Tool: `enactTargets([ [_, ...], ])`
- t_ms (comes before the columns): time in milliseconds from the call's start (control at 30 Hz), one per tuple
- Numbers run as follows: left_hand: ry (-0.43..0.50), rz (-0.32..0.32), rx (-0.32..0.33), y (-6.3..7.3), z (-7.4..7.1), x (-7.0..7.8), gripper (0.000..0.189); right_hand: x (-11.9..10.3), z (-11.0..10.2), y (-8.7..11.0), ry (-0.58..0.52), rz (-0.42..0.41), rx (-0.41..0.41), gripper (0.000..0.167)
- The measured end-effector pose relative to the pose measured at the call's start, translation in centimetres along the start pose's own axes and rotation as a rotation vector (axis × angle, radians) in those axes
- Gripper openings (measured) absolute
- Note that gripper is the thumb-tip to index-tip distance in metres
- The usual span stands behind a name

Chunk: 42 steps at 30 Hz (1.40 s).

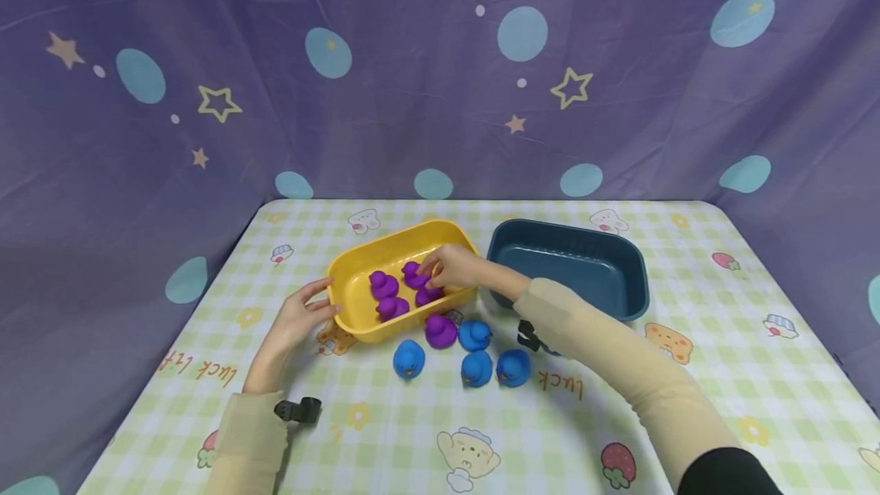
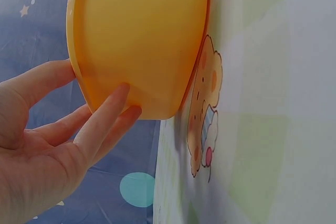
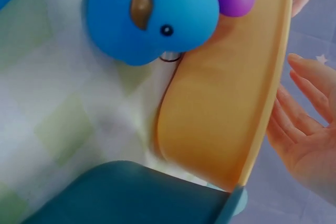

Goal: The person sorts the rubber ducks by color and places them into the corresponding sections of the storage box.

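My left hand (image 1: 300,319) rests its straight, spread fingers against the left end of the yellow bin (image 1: 381,334). In the left wrist view, fingertips touch the bin's outer wall. Inside the bin sit several purple rubber ducks (image 1: 383,286). My right hand (image 1: 454,266) reaches over the bin's right side, fingers pointing down at the ducks there. The right wrist view has its fingers (image 3: 307,85) loosely bent and apart, partly behind the bin wall, with no duck seen between them. Another purple duck (image 1: 441,331) stands outside, near the bin's front wall.
Several blue rubber ducks (image 1: 409,359) stand on the checked tablecloth (image 1: 385,434) in front of the bin. A dark teal bin (image 1: 571,254) with no ducks visible in it is at the right, close to the yellow one. Behind the table hangs a purple patterned curtain (image 1: 412,121).
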<state>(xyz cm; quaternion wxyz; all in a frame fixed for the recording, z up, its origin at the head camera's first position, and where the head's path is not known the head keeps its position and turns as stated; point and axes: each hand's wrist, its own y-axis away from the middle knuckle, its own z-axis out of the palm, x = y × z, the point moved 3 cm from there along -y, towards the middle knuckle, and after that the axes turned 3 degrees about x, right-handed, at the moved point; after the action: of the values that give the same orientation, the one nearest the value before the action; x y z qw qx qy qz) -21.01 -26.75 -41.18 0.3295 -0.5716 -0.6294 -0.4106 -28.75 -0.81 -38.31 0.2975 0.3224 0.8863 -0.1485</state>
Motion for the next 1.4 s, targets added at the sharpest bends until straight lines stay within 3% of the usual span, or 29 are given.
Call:
enactTargets([
  [533, -0.002, -0.008, 0.009, 0.1, 0.0, 0.2, 0.062, -2.2, -0.5, 2.5, -0.076, -0.043, 0.077, 0.023],
  [1000, -0.008, -0.011, 0.007, 0.1, -0.1, 0.2, 0.065, -2.9, -0.5, 4.8, -0.121, -0.14, 0.134, 0.022],
  [1400, 0.004, -0.008, 0.002, -0.1, 0.0, 0.1, 0.063, -3.3, 0.6, 6.6, -0.178, -0.116, 0.14, 0.021],
])
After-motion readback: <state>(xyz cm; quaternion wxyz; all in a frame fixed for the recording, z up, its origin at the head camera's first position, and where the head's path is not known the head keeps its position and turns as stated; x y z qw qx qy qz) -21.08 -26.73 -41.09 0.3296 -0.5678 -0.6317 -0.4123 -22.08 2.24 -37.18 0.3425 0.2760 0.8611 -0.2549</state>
